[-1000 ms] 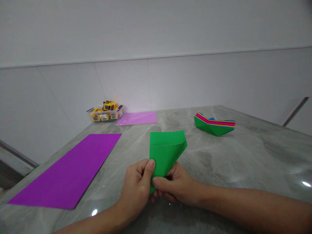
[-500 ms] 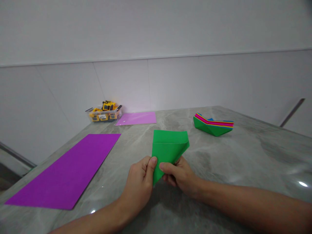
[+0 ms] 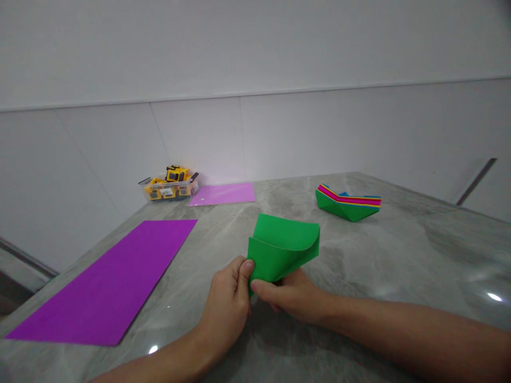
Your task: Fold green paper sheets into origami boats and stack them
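A folded piece of green paper (image 3: 281,247) is held up just above the table, in the middle of the view. Its top gapes, with the back layer standing higher than the curved front layer. My left hand (image 3: 230,292) pinches its lower left edge, thumb on the near side. My right hand (image 3: 289,295) grips the lower right part, thumb in front near the bottom point; the other fingers are mostly hidden behind the paper. Farther off to the right stands a folded paper boat (image 3: 349,205), green below with pink, yellow and blue stripes along its rim.
A large purple sheet (image 3: 115,282) lies on the grey marbled table (image 3: 379,319) at the left. Against the back wall rest a pink sheet (image 3: 223,193) and a clear plastic box (image 3: 171,191) holding yellow toy vehicles (image 3: 175,173).
The green paper's top has opened wider, its layers spreading apart, and it tilts more to the right. My right hand has moved slightly down, its thumb shifting left toward the bottom point.
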`<action>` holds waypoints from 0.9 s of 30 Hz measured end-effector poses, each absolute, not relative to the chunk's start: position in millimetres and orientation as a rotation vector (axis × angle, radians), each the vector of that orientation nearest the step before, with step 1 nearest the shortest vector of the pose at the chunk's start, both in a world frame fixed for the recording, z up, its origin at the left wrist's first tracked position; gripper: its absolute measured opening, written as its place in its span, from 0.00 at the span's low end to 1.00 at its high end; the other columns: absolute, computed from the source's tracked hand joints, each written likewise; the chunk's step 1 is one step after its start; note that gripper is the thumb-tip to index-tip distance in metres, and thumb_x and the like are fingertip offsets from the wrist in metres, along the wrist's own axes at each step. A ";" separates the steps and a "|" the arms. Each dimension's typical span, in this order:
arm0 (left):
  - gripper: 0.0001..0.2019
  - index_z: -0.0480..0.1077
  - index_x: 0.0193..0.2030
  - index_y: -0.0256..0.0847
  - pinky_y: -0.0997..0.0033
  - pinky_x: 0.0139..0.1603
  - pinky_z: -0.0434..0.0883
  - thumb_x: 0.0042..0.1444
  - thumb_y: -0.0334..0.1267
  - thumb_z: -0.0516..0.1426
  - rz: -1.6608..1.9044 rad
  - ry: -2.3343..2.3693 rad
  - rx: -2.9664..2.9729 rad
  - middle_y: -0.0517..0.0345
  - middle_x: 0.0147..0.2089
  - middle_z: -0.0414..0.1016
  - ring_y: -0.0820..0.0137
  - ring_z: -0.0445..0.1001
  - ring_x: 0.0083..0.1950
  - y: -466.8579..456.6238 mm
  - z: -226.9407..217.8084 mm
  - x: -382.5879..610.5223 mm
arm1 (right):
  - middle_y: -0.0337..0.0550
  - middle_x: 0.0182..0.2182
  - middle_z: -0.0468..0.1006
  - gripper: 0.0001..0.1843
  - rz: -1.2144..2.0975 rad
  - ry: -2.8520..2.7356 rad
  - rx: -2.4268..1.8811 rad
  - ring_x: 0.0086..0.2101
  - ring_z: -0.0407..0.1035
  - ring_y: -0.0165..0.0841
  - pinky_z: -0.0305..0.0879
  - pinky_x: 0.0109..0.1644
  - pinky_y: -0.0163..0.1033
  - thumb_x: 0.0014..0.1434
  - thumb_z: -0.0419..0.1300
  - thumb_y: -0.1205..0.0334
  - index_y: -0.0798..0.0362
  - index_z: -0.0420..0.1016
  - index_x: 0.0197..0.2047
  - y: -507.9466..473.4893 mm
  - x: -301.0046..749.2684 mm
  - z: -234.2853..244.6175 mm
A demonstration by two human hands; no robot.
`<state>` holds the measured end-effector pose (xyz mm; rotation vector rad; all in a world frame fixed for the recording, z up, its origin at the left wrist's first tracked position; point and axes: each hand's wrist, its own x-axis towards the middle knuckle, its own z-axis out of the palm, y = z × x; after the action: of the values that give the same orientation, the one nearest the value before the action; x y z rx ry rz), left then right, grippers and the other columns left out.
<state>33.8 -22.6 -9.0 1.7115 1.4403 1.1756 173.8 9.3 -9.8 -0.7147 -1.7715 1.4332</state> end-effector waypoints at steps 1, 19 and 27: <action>0.19 0.63 0.25 0.42 0.74 0.23 0.60 0.64 0.47 0.46 1.177 1.439 1.742 0.64 0.19 0.63 0.72 0.62 0.19 -21.7 -7.4 33.5 | 0.30 0.13 0.59 0.13 1.465 -1.762 -0.718 0.17 0.53 0.23 0.51 0.20 0.31 0.51 0.57 0.60 0.52 0.60 0.18 9.8 174.0 -9.7; 0.23 0.68 0.25 0.39 0.73 0.25 0.60 0.66 0.48 0.44 1.110 1.406 1.876 0.61 0.20 0.66 0.73 0.63 0.20 -23.1 6.0 26.0 | 0.36 0.11 0.65 0.23 1.812 -1.525 -0.714 0.14 0.57 0.24 0.49 0.21 0.33 0.51 0.59 0.43 0.57 0.73 0.20 29.1 185.3 -32.5; 0.26 0.70 0.25 0.39 0.75 0.20 0.61 0.66 0.52 0.43 1.098 1.287 1.719 0.58 0.20 0.71 0.73 0.64 0.18 -22.0 1.4 32.0 | 0.33 0.15 0.66 0.19 1.775 -1.587 -0.638 0.16 0.57 0.23 0.51 0.21 0.31 0.49 0.65 0.48 0.55 0.69 0.21 21.6 181.7 -27.1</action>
<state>32.0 -22.0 1.4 1.7194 1.2875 1.0981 181.7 21.6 -27.1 -0.6375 -1.5874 1.7749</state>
